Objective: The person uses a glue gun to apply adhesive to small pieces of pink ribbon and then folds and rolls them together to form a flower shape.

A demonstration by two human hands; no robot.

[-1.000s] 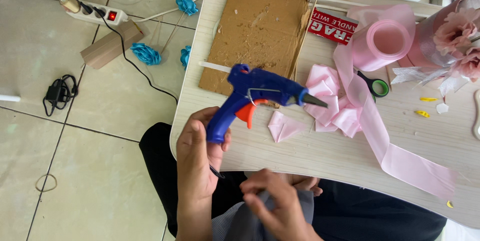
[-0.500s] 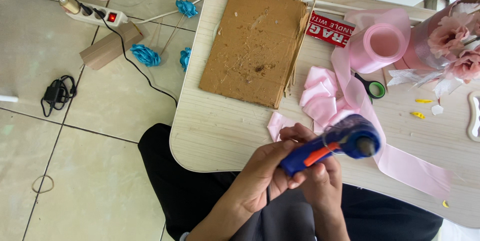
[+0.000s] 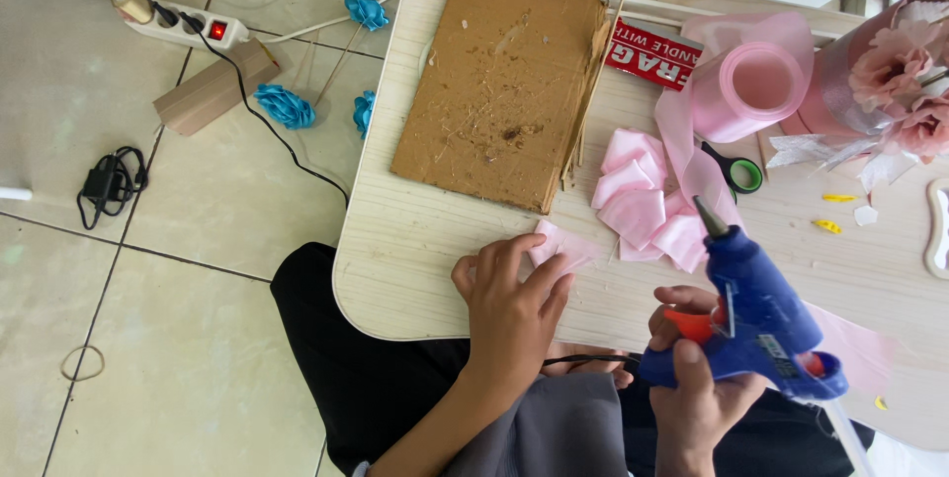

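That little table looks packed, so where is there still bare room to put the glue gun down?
Bare tabletop lies along the near left edge, between the cardboard sheet and the left hand. A smaller patch lies right of the glue gun, below the yellow scraps. The middle and far right are crowded: pink ribbon pieces, ribbon roll, scissors, flowers.

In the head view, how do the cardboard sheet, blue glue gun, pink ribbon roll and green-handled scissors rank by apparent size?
1. Cardboard sheet
2. Blue glue gun, though nearness to the camera enlarges it
3. Pink ribbon roll
4. Green-handled scissors, partly hidden under ribbon

bare table (image 3: 415, 250) ahead, cardboard (image 3: 504, 82) beyond, ribbon pieces (image 3: 643, 200) right
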